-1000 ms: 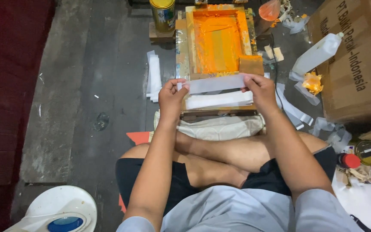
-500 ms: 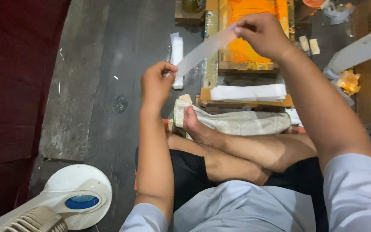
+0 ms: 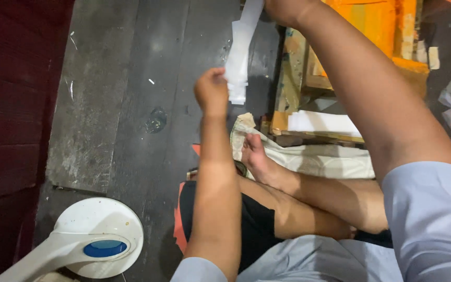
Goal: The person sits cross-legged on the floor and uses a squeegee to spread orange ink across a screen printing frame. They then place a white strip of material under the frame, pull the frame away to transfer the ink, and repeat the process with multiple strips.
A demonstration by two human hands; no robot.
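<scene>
Both hands gripping white paper strip [image 3: 238,52], left hand [image 3: 211,91] low, right hand [image 3: 283,8] high

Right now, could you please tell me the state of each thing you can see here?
White strip: lifted off the floor, held at both ends.
Left hand: closed on the strip's lower end.
Right hand: mostly out of frame, at the strip's upper end.
Orange printing frame: lying flat, coated in orange ink.
White stack: lying flat on the wooden board.
Cloth: crumpled under the foot.
Fan base: standing on the floor.
</scene>
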